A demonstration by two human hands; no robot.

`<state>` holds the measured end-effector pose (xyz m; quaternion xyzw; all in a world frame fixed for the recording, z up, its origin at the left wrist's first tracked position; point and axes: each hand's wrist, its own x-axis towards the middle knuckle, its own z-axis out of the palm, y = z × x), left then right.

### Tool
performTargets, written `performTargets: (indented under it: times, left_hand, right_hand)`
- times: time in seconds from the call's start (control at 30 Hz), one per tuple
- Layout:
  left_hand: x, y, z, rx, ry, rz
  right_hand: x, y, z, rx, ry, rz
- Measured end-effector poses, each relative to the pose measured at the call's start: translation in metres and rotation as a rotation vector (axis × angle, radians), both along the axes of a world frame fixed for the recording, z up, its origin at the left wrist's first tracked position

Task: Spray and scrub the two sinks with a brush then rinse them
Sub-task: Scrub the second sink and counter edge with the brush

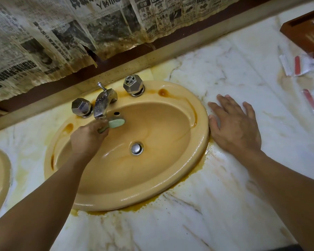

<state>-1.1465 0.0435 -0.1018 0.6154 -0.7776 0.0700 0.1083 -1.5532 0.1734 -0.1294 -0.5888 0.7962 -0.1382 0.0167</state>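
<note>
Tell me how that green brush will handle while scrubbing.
The brush looks like small moulded plastic, so it is probably light and stiff. The left hand grips its handle, which seems slim. The sink looks wet and glossy, so the handle may be slippery; dropped, it would likely slide toward the drain.

A run-down bathroom: stained oval sink (pixel 198 142) with chrome faucet (pixel 103 104) in marble countertop (pixel 234 196).

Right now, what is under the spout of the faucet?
The green brush head sits just under the spout, gripped by the left hand, near the overflow hole. The hand covers most of its handle; the bristles do not show.
</note>
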Motion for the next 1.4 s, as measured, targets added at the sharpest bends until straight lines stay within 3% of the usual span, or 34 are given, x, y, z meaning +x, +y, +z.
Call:
performTargets:
  times: [0.07, 0.23, 0.4, 0.53, 0.6, 0.77, 0.93, 1.0, 1.07, 1.13, 1.23, 1.3, 1.4]
  left_hand:
    - [-0.002, -0.001, 0.0, -0.005, -0.053, -0.048]
    - [-0.005, 0.004, -0.001, -0.137, 0.026, 0.0]
    - [0.004, 0.006, -0.013, 0.163, -0.19, -0.003]
    - [0.0, 0.012, -0.011, -0.231, -0.078, -0.127]
    - [-0.001, 0.007, -0.007, -0.303, -0.061, -0.136]
    - [0.005, -0.001, -0.006, 0.061, -0.237, -0.155]
    - [0.013, 0.004, -0.016, 0.115, -0.326, -0.091]
    - [0.016, 0.007, -0.027, 0.265, -0.354, 0.053]
    - [0.014, 0.007, -0.035, 0.475, -0.26, 0.178]
    - [0.011, 0.008, -0.039, 0.653, -0.175, 0.155]
    - [0.011, 0.012, -0.031, 0.885, -0.231, 0.096]
    - [0.016, 0.015, -0.026, 0.88, -0.285, 0.107]
    - [0.024, 0.023, -0.029, 0.649, -0.264, 0.2]
  right_hand:
    - [0.0, 0.0, 0.0, 0.002, -0.003, 0.0]
    - [-0.001, 0.0, 0.001, 0.007, -0.015, -0.002]
    - [-0.001, 0.0, 0.001, 0.004, -0.023, -0.001]
    - [-0.002, 0.0, -0.001, -0.001, -0.02, -0.003]
    - [-0.002, -0.001, -0.001, 0.004, -0.013, -0.001]
    - [-0.002, -0.001, 0.0, 0.005, -0.005, 0.002]
    - [-0.002, -0.001, 0.0, 0.001, -0.006, -0.002]
    - [-0.002, -0.001, -0.001, -0.005, -0.005, 0.002]
    - [-0.002, -0.002, -0.001, -0.006, -0.005, 0.006]
    - [-0.002, -0.002, -0.001, -0.001, -0.001, 0.002]
    - [-0.002, -0.002, 0.0, 0.009, -0.001, 0.003]
    - [-0.002, -0.002, 0.001, 0.014, 0.0, 0.002]
    - [-0.002, -0.001, 0.002, 0.013, -0.004, 0.002]
